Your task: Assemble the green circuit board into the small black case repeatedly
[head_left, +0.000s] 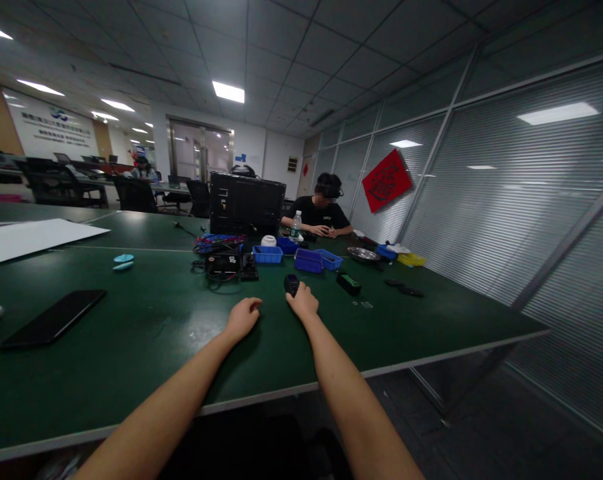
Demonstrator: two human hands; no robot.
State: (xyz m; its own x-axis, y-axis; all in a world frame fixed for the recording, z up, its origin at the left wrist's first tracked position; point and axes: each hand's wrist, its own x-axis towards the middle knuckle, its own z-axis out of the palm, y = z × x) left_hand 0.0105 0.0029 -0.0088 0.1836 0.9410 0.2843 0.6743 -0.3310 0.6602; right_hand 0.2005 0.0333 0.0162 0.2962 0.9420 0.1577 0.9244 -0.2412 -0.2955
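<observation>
My right hand (305, 303) reaches forward over the green table and grips a small black box-shaped device (291, 284) at its near side. The device's exact kind cannot be made out. My left hand (244, 319) rests on the table to the left of it, holding nothing, its fingers loosely bent and a little apart. To the right of my right hand lies a black case with a green top (350, 283). Close by are a small ring (354, 303) and a clear flat piece (366, 305).
Blue trays (268, 255), a baseball (268, 241), a water bottle (296, 225) and wired electronics (222, 265) stand beyond my hands, before a black monitor (247, 203). A metal dish (363, 254) lies right, a black slab (55, 319) left. A person (321, 210) sits across the table.
</observation>
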